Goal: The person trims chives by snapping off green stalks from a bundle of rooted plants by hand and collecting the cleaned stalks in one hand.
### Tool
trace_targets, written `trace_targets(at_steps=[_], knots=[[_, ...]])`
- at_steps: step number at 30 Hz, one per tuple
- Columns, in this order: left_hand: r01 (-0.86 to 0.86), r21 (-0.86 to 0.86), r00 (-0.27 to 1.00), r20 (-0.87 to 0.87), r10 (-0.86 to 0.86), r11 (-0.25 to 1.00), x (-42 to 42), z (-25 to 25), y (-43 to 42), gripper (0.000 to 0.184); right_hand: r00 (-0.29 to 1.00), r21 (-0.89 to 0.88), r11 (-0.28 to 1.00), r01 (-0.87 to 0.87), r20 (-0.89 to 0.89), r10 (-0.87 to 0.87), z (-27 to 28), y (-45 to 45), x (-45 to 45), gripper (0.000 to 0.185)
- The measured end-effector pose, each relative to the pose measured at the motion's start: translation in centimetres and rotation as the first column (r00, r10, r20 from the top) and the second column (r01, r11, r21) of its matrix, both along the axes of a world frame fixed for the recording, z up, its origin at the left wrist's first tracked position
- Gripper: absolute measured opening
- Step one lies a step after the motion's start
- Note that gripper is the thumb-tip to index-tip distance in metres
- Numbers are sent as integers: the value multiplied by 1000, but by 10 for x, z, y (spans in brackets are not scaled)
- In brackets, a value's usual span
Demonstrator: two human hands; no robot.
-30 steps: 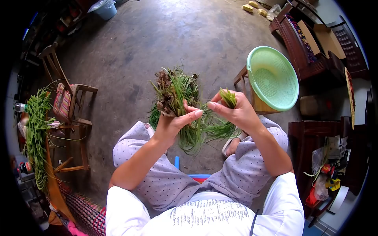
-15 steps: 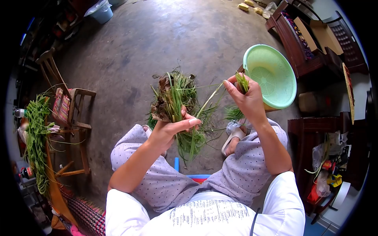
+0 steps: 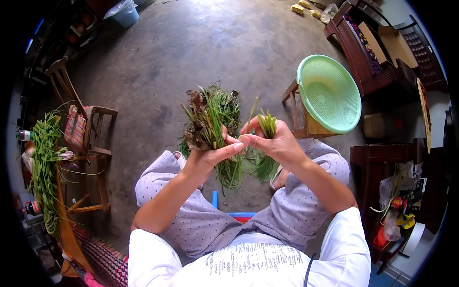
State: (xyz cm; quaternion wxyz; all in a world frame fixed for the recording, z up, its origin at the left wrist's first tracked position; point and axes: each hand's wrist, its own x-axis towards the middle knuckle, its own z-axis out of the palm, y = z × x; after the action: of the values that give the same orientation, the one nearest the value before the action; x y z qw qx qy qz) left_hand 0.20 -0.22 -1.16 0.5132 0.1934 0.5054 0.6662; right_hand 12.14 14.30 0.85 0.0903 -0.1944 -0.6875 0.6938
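My left hand (image 3: 203, 162) is closed around a bunch of grass-like greens that look like chives (image 3: 203, 122), with brown, withered leaves at its upper left. Its long thin blades hang below the fingers. Beside it, my right hand (image 3: 284, 148) grips a smaller, cleaner green bunch (image 3: 267, 125), cut-looking stem ends up and leaves trailing down. The fingertips of both hands meet, and a single pale stalk (image 3: 253, 109) rises from the right thumb and finger. Beyond the left hand lies a pile of loose greens (image 3: 232, 107) on the floor, partly hidden.
A light green plastic basket (image 3: 334, 91) rests on a wooden stool (image 3: 297, 105) at the right. On the left are a wooden chair (image 3: 91, 119) and more greens (image 3: 45, 167) on a surface. Dark wooden furniture (image 3: 356, 57) lines the right; a blue bucket (image 3: 125, 16) stands far left.
My right hand has moved left and down, from near the basket to my left hand, carrying its small bunch. My left hand has stayed almost in place.
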Motion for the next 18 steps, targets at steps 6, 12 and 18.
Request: trace_targets(at_steps=[6, 12, 18], knots=[[48, 10, 989, 140, -49, 999, -1, -1, -2, 25, 1000, -290, 957, -12, 19, 18, 6, 4, 1, 14], [136, 13, 903, 410, -130, 991, -4, 0, -5, 24, 997, -178, 982, -66, -61, 56, 5, 8, 1, 12], [169, 55, 888, 425, -176, 984, -5, 4, -6, 24, 987, 60, 998, -31, -153, 40, 1, 13, 2, 12]])
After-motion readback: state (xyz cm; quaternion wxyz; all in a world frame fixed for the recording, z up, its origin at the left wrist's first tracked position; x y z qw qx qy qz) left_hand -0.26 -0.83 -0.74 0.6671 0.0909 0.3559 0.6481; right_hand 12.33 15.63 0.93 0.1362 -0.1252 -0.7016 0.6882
